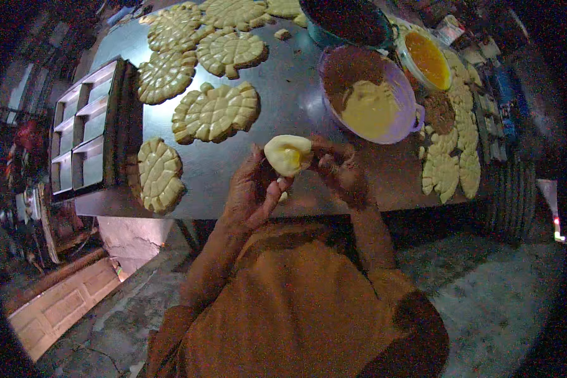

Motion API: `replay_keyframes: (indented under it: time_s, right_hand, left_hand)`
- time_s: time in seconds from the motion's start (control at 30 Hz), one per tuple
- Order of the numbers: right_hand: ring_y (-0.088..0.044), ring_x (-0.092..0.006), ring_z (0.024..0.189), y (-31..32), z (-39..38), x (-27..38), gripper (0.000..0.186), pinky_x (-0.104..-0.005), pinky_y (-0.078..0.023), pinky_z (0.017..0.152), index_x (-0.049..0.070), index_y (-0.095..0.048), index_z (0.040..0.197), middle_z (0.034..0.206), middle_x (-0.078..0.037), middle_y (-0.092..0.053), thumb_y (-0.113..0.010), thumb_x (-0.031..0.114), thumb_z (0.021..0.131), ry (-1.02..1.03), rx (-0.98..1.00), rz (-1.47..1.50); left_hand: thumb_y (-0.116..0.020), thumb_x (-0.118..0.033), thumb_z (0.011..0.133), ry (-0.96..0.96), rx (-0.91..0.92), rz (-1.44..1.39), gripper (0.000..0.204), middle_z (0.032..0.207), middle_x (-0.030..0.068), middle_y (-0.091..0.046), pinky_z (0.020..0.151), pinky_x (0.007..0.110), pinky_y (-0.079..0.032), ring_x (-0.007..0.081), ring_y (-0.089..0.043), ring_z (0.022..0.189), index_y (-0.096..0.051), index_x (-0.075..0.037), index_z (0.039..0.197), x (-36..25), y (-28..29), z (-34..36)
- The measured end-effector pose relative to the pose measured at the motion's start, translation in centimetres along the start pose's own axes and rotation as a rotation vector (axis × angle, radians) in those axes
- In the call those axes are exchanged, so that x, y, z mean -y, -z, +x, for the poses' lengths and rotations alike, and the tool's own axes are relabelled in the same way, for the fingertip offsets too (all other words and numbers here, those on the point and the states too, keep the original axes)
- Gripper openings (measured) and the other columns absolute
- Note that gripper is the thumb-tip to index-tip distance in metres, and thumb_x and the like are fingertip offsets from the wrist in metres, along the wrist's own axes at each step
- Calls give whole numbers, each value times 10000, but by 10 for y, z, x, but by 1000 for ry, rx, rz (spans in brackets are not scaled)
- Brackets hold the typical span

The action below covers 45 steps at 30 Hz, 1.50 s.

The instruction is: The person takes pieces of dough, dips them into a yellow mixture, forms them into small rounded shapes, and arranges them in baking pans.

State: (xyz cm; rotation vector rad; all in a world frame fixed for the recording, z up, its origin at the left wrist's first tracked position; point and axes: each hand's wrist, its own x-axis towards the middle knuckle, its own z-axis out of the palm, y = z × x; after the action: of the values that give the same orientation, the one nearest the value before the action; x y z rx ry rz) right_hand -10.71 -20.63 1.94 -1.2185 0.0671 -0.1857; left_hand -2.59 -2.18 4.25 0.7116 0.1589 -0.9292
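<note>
Between my hands, over the front of the metal table, is a pale piece of dough [278, 150] with a glossy yellow blob in its middle. My left hand [252, 195] grips it from the left and below, with the thumb underneath. My right hand [343, 173] has its fingers pinched at the dough's right edge. A cluster of glossy, scored dough pieces [215, 113] lies just beyond, and another [160, 173] is to the left. A purple basin [416, 116] holding pale batter or cream stands behind my right hand.
The metal table [296, 88] carries more dough clusters [230, 50], a teal tub [324, 31], a bowl of orange liquid [425, 60], a brown mound [439, 113] and pale dough pieces [444, 167] along the right. Compartmented metal trays [77, 148] stand at the left. A concrete floor [485, 315] lies below.
</note>
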Motion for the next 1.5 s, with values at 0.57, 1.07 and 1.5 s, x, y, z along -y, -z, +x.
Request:
replay_keyframes:
  time_s: [0.57,1.07,1.5]
  right_hand:
    - [-676,-253,812,-66,10,34,244,-339,-559,648,92,-681,999,945,-84,-665,-729,56,763,407,296,-1135]
    - [-672,-283,928,-124,-4,-24,352,-378,-570,774,47,-660,1134,1069,-134,-654,-750,146,809,479,-348,-1252]
    - [-649,-223,783,-106,3,-31,279,-371,-552,704,86,-674,1115,1033,-104,-680,-704,182,855,87,-328,-726]
  left_hand:
    - [-652,-218,926,-24,65,647,256,1015,78,-672,847,301,-508,161,-638,920,-628,-16,1082,-53,38,-39]
    - [-647,-136,921,-46,-29,152,304,1098,88,-636,864,310,-523,166,-626,993,-561,-39,1196,-24,61,-12]
    - [-654,-161,921,-142,-90,438,250,1067,93,-674,841,322,-542,173,-649,944,-647,-4,1115,-30,55,-5]
